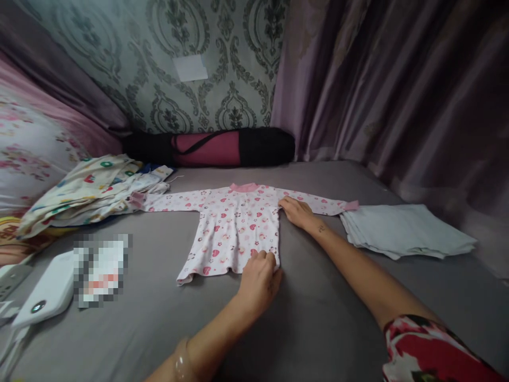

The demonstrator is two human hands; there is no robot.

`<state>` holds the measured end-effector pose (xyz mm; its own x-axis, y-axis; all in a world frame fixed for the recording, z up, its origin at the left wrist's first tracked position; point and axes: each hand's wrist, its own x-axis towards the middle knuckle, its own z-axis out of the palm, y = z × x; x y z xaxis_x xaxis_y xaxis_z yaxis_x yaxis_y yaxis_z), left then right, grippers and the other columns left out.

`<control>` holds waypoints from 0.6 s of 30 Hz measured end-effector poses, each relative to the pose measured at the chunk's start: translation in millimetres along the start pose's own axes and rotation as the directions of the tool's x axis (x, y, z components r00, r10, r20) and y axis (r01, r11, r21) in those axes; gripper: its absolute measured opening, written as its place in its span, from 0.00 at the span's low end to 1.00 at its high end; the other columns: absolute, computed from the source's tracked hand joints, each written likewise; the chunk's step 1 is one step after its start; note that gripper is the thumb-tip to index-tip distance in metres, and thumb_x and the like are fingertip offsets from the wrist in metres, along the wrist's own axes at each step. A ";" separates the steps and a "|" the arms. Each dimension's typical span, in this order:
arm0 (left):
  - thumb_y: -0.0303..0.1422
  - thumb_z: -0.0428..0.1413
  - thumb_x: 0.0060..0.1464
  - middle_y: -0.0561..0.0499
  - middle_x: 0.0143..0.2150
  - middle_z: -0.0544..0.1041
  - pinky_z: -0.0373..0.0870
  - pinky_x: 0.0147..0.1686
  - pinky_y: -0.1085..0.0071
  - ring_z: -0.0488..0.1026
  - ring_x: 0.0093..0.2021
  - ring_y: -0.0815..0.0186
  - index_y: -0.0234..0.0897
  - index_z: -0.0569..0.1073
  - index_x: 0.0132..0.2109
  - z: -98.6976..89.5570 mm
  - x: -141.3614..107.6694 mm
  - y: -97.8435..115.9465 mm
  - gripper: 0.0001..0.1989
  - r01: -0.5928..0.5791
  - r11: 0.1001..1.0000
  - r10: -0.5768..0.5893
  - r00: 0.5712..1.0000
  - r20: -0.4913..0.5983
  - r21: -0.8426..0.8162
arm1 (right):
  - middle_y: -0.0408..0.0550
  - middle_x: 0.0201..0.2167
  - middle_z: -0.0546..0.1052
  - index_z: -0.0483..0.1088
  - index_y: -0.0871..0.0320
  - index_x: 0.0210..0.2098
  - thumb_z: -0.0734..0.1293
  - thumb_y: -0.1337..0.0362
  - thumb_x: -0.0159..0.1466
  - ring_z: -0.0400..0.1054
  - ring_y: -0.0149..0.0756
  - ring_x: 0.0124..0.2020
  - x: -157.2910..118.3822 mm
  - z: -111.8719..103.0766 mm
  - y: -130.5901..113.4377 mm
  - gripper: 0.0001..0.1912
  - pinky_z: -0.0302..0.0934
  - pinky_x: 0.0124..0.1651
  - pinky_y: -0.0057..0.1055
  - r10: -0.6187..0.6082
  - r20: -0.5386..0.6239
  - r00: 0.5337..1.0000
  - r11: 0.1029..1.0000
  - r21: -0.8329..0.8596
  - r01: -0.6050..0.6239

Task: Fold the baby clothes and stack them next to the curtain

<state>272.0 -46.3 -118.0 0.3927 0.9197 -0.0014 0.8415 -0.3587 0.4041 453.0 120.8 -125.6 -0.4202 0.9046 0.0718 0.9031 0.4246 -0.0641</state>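
Note:
A small white long-sleeved shirt (234, 228) with pink hearts, pink cuffs and a pink collar lies spread flat on a grey sheet, its collar away from me. My left hand (260, 278), with a bangle on the wrist, is closed on the shirt's lower right corner. Higher up, my right hand (296, 213) pinches the shirt's right side just below the sleeve. Both sleeves stretch out sideways. The right cuff reaches the edge of a folded pale cloth stack (407, 231), and the left cuff touches a patterned cloth pile (91, 193).
A long black and maroon bag (207, 148) lies along the wall at the back. On the left are a white power bank (50, 289) with cables, a blurred-out packet (105, 270) and a floral pillow (34, 154). Purple curtains (377, 85) hang at the right.

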 end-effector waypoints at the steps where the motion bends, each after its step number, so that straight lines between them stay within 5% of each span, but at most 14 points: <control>1: 0.30 0.50 0.59 0.44 0.40 0.73 0.66 0.41 0.65 0.69 0.41 0.60 0.38 0.66 0.38 0.6 -1.4 0.0 0.01 0.009 1.000 -0.009 1.000 -0.009 -0.023 | 0.50 0.50 0.71 0.68 0.53 0.51 0.52 0.71 0.68 0.67 0.40 0.48 0.4 -1.5 1.3 0.19 0.58 0.45 0.33 -0.002 0.016 1.000 1.000 -0.013 0.002; 6: 0.27 0.47 0.59 0.45 0.39 0.73 0.66 0.39 0.65 0.69 0.39 0.60 0.39 0.66 0.36 1.3 -5.5 10.1 0.05 0.030 0.997 -0.027 0.999 -0.043 0.076 | 0.52 0.53 0.68 0.67 0.53 0.52 0.51 0.73 0.67 0.67 0.41 0.47 2.7 -5.4 9.2 0.21 0.56 0.46 0.35 -0.038 0.041 0.998 0.997 -0.068 0.041; 11: 0.26 0.47 0.58 0.41 0.33 0.74 0.65 0.35 0.63 0.71 0.37 0.55 0.36 0.70 0.35 9.7 2.3 29.4 0.08 0.013 0.970 -0.030 0.997 0.065 0.245 | 0.55 0.51 0.69 0.68 0.57 0.49 0.51 0.74 0.67 0.67 0.40 0.44 6.4 -3.3 18.6 0.19 0.56 0.43 0.34 -0.161 0.038 0.986 0.975 -0.147 0.165; 18: 0.20 0.50 0.53 0.40 0.32 0.74 0.65 0.32 0.64 0.73 0.36 0.55 0.35 0.70 0.35 12.6 17.9 55.2 0.07 -0.073 0.976 0.033 0.981 0.190 0.204 | 0.56 0.46 0.72 0.72 0.60 0.44 0.54 0.73 0.68 0.66 0.40 0.43 10.4 -3.2 32.5 0.16 0.54 0.44 0.33 -0.317 0.064 0.946 0.915 -0.244 0.323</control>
<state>330.2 -51.6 -107.3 0.4839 0.8601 -0.1617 0.8687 -0.4497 0.2078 478.3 143.9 -123.8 -0.6895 0.7239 0.0250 0.7119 0.6710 0.2072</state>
